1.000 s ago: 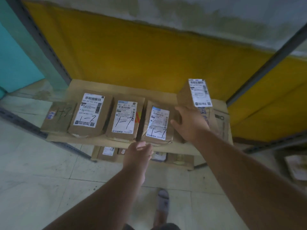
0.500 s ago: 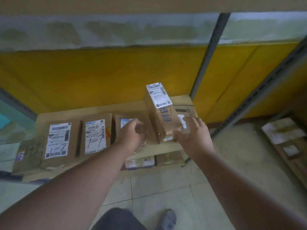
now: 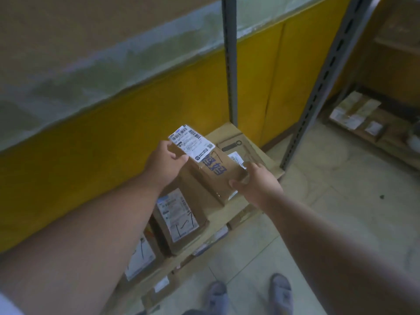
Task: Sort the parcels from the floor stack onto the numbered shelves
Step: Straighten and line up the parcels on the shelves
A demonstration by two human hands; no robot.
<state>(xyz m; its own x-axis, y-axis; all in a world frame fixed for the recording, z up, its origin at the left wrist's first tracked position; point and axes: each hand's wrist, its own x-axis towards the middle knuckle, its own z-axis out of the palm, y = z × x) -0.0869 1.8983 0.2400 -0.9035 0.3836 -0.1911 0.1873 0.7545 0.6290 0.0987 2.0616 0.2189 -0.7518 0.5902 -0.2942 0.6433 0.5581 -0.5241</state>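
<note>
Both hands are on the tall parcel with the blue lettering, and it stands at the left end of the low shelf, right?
Not the left end. In the head view, both the left hand and right hand hold the tall parcel, but it stands toward the right end of the low shelf, with the flat labelled parcels to its left.

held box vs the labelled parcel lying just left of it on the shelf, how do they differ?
The held box is gripped by the left hand and right hand; the lying parcel is untouched. The held box is tilted, label at its far end; the lying parcel rests flat, label facing up. The held box bears blue printed characters; the lying parcel has black handwriting. Both are brown cardboard with white labels.
</note>
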